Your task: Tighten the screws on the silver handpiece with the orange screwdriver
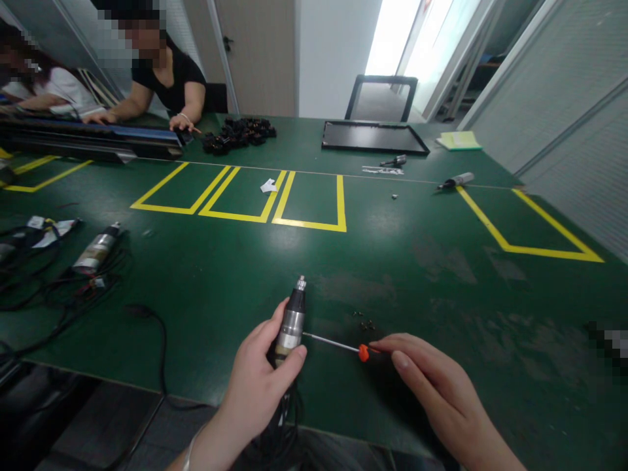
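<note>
While a green tabletop [220,261] spreads beneath, your left hand [258,379] wraps a metal-barrelled tool [293,322], likely dense, slick, best gripped mid-barrel; your half-curled right hand [439,383] meets the orange handle [364,353] of a stiff, probably light screwdriver [331,341], hold unclear, near tiny screws [367,326].
</note>
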`<state>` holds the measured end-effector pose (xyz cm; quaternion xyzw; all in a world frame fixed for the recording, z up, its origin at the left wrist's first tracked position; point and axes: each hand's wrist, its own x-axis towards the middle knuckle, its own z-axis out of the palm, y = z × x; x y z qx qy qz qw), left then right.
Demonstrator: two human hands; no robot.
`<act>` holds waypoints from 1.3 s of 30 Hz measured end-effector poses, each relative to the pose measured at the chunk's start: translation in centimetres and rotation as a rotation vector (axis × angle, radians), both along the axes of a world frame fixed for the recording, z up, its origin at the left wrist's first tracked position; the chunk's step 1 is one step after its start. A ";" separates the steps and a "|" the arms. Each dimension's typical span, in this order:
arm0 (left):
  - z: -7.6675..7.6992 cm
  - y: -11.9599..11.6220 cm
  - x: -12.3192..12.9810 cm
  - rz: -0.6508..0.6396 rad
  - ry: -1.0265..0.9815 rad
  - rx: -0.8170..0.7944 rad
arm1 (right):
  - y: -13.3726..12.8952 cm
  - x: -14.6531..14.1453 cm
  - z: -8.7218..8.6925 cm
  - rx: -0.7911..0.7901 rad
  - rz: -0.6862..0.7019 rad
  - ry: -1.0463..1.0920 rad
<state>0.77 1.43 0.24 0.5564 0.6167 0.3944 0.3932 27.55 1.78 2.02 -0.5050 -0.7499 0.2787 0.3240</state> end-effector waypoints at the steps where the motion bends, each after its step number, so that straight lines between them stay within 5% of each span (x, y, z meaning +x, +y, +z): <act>1: 0.0 0.0 0.0 -0.003 -0.002 0.001 | 0.0 0.0 0.0 -0.008 0.003 -0.002; 10: -0.1 -0.1 0.0 0.006 -0.006 0.001 | 0.0 0.2 -0.4 0.127 0.025 0.012; 28: 0.0 0.0 0.0 0.011 -0.013 -0.007 | 0.1 -0.1 -0.2 0.013 0.054 -0.071; 39: 0.0 -0.1 0.0 0.016 0.002 0.011 | -0.2 0.5 -1.0 0.171 -0.014 -0.052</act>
